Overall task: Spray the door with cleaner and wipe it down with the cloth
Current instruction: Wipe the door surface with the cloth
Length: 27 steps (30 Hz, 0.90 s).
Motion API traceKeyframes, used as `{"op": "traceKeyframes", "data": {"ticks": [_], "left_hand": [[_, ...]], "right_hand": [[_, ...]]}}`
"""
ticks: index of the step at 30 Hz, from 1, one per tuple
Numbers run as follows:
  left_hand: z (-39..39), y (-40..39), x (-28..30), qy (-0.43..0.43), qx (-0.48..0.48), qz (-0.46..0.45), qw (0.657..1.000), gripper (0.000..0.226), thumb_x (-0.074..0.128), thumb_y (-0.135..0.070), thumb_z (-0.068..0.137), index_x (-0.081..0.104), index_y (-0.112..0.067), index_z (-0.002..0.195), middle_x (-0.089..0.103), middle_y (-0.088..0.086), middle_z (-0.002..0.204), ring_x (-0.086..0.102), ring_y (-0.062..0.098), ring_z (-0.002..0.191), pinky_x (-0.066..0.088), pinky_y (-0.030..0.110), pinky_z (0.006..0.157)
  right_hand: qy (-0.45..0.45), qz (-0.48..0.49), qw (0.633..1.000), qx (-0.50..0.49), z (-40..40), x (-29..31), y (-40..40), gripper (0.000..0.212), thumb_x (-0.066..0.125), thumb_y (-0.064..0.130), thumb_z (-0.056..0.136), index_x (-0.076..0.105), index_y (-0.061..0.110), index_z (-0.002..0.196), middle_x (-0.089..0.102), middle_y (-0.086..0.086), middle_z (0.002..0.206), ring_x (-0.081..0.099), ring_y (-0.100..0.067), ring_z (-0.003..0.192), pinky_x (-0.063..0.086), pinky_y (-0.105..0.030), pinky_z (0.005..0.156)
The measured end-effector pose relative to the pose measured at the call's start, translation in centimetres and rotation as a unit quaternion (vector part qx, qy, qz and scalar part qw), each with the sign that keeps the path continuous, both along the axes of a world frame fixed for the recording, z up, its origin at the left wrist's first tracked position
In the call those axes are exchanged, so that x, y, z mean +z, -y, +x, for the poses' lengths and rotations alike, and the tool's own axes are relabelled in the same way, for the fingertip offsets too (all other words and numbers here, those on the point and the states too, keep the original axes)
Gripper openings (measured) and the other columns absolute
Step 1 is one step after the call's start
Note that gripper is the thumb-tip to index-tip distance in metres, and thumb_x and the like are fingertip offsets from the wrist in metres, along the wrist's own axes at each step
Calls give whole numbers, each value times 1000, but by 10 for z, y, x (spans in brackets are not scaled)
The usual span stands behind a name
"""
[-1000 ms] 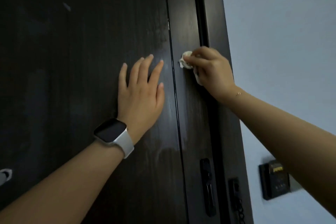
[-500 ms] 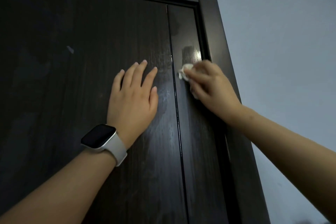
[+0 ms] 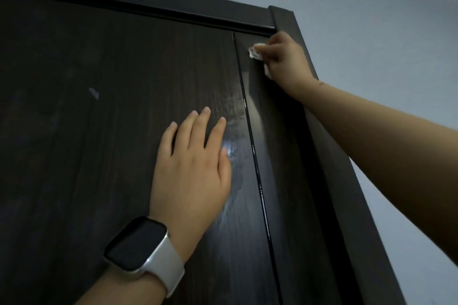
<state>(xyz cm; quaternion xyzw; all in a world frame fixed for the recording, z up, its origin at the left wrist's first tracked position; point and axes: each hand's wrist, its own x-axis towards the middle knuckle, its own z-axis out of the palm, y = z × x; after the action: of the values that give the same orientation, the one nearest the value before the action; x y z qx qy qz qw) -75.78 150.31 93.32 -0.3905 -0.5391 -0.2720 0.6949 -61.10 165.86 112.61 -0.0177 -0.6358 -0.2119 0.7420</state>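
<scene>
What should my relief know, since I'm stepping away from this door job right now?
Left hand: open, flat on the door, smartwatch on its wrist.
Right hand: grips the white cloth against the narrow right strip, just under the door frame.
Done: wet streaks show beside the left hand.
Left: a pale mark remains on the main panel. No spray bottle in view.
</scene>
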Motion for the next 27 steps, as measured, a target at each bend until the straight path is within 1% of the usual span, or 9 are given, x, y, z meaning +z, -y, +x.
{"op": "traceKeyframes", "data": {"ticks": [3,6,8,9,12,15,17,22,27], "left_hand": [[-3,0,0,-3,-4,4,1000,51,30,-33,97,47,-17,143,43,9,150,38,25,140,32,49,113],[-2,0,0,-4,-1,6,1000,51,31,-33,97,48,-17,142,45,9,149,40,25,139,33,49,113],[-1,0,0,-4,1,1,1000,51,32,-33,96,48,-17,142,45,9,149,40,25,139,33,49,113],[-1,0,0,-1,3,-1,1000,51,32,-34,96,48,-17,142,45,8,149,39,24,139,33,49,113],[-2,2,0,2,0,8,1000,52,32,-34,96,48,-17,142,45,9,149,40,25,139,33,49,113],[-1,1,0,-5,-10,8,1000,51,34,-33,95,50,-16,140,47,10,147,42,26,138,34,49,112],[-2,0,0,-10,-19,10,1000,50,36,-32,95,51,-16,140,47,10,147,42,26,137,35,50,112],[-4,-1,-1,-7,-24,16,1000,50,35,-32,95,51,-15,140,46,10,147,41,26,138,33,50,112],[-4,-1,0,-5,-29,7,1000,50,35,-31,95,51,-15,140,45,11,148,40,27,138,31,50,113]], "right_hand": [[-16,-24,1000,-8,-6,33,2,21,58,5,92,73,2,106,57,-19,110,57,-29,103,30,-19,73],[-12,-48,999,20,-7,46,7,21,58,5,93,72,-1,107,55,-20,111,56,-27,104,33,-17,76],[-1,-34,999,27,-14,38,14,19,57,6,95,71,-3,106,51,-11,105,54,-22,100,39,-20,82],[13,-7,1000,20,-20,31,18,20,57,6,95,70,-3,106,50,-9,103,53,-20,99,43,-24,86],[46,67,997,-6,-32,15,25,25,54,8,95,70,-1,111,55,-17,108,51,-22,101,41,-29,93],[29,41,999,-6,-25,27,25,28,51,8,95,71,1,113,57,-21,110,54,-32,106,38,-25,93],[11,15,1000,-5,-23,36,24,29,49,3,93,71,1,112,56,-22,110,54,-37,107,35,-23,91],[-1,14,1000,-7,-28,25,24,36,48,-5,92,69,5,119,58,-18,114,52,-34,112,31,-16,91],[19,61,997,-38,-23,-19,19,38,51,-3,89,71,10,118,61,-15,112,57,-34,105,38,-24,90]]}}
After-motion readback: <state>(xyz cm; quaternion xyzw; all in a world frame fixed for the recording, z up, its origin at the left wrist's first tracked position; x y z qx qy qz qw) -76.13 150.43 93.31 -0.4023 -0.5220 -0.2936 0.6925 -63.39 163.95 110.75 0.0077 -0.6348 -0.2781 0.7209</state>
